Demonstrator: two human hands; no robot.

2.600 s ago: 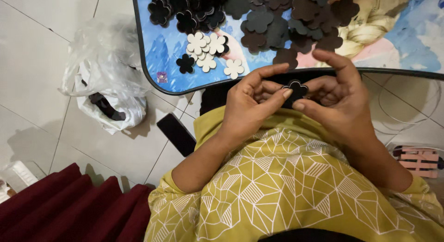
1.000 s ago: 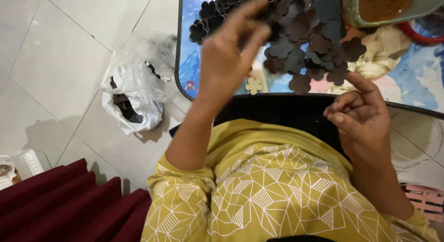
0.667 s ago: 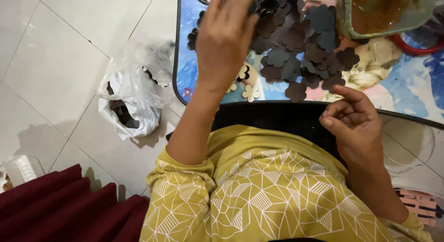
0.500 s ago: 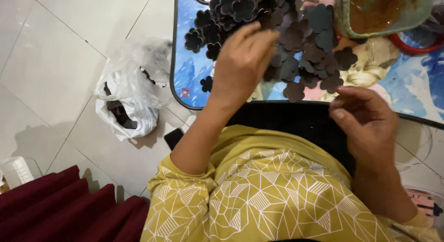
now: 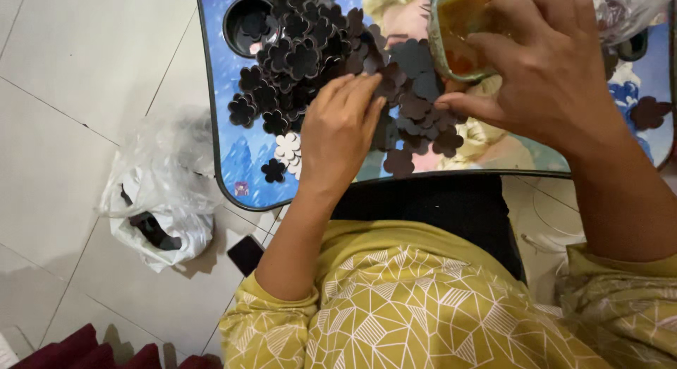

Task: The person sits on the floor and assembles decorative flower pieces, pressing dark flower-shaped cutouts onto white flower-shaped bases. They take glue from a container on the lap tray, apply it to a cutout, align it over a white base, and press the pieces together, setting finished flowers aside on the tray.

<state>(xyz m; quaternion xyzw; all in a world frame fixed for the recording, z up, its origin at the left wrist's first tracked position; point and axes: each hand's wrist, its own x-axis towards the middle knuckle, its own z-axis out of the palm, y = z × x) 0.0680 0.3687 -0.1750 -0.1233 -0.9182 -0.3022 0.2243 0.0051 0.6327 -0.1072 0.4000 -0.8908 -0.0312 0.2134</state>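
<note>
The left hand (image 5: 338,140) is lying palm-down on the pile of dark flower-shaped cutouts (image 5: 310,59) on the blue lap tray (image 5: 233,164); its fingers (image 5: 356,94) are extended and nearly flat, fingertips touching cutouts, grasp undeterminable. The right hand (image 5: 546,76) is reaching over the glass container (image 5: 458,31), fingers curled, thumb tip just beside the cutouts.

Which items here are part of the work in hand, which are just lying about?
In use:
left hand on dark flower cutouts
right hand at clear container
pale flower cutouts
small tray table

Lying about:
plastic bag on floor
dark flat object
</note>
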